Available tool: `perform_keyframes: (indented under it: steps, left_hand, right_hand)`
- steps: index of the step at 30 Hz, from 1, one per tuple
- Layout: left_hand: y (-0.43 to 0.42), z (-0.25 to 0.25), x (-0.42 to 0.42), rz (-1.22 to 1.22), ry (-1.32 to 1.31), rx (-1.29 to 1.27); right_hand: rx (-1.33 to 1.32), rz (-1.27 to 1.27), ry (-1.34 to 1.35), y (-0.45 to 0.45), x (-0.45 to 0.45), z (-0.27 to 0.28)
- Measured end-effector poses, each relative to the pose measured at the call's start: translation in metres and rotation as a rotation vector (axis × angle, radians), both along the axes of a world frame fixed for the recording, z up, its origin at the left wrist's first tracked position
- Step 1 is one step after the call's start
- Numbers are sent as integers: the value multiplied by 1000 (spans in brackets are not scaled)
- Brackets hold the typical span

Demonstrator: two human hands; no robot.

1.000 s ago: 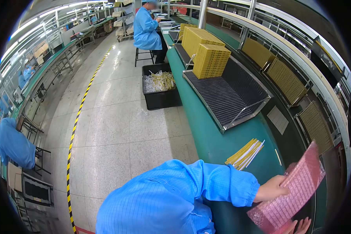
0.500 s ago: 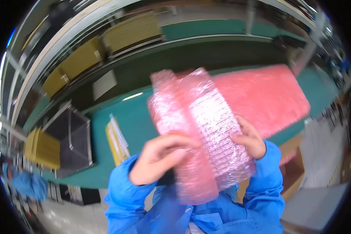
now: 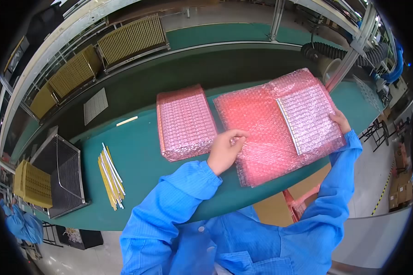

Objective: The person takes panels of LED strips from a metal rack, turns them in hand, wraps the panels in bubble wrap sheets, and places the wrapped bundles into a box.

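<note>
1. While the head view looked down on the green bench [image 3: 142,183], a sheet of pink bubble wrap [image 3: 261,119] lay spread across it, and I took that sheet as my landmark.
2. On the right half of the bubble wrap sat a slatted panel [image 3: 309,121], its pale left edge plain to see. Its face had a pink sheen, though I couldn't tell whether film covered it.
3. Just left of the bubble wrap, a wrapped bundle [image 3: 186,119] lay flat, pink film around its slats. To my eye that one was done, or nearly so.
4. The second looked only partly along: the left half of the bubble wrap lay flat, not folded over the panel.
5. At the sheet's left edge, the left hand [image 3: 222,151] had finger and thumb curled toward each other; whether they nipped the film, I couldn't say.
6. At its right edge, the right hand [image 3: 342,123] rested beside the panel, fingers partly hidden, so I couldn't tell if it was clamped.
7. Well left of the bubble wrap lay loose strips [image 3: 110,181], and beyond them a black rack [image 3: 71,176] holding yellow boards [image 3: 32,185].
</note>
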State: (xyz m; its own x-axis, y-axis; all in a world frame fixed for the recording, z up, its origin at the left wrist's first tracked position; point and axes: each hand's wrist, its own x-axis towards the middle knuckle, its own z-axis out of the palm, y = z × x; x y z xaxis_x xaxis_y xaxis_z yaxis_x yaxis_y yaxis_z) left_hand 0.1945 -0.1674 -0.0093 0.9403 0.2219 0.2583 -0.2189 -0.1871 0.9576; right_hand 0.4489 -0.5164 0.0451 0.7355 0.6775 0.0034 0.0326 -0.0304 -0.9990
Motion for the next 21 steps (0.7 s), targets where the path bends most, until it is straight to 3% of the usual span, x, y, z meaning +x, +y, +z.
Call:
perform_keyframes:
  steps: [5,8,10,11,12,13,15,16,18,19,21]
  left_hand:
    - [-1,-7,15,-4,93,106]
    - [-5,-4,18,-35,249,81]
    - [-3,-10,18,-84,344,57]
    - [-1,-21,21,-84,229,20]
    - [-1,-30,23,-91,115,-24]
    - [-4,-21,18,-118,164,-166]
    - [7,-12,9,-131,260,266]
    - [5,-4,3,-162,249,263]
    - [-3,15,-12,110,-66,804]
    - [-9,18,-12,78,-80,799]
    - [-20,20,-10,98,-416,839]
  right_hand:
    - [-38,-12,30,-4,20,-24]
    - [-171,-59,-58,-6,28,-26]
    - [-361,-119,-278,-8,30,-33]
    - [-362,-149,-262,-6,25,-34]
    - [-202,-271,-217,-5,20,-36]
    - [-45,-395,-180,-6,13,-35]
    - [-82,-411,-322,-20,6,-27]
    - [-111,-385,-466,-22,0,-21]
    - [-486,-385,-773,-7,-48,-6]
    - [-599,-322,-789,8,-78,-2]
    - [-812,-166,-926,31,-119,-11]
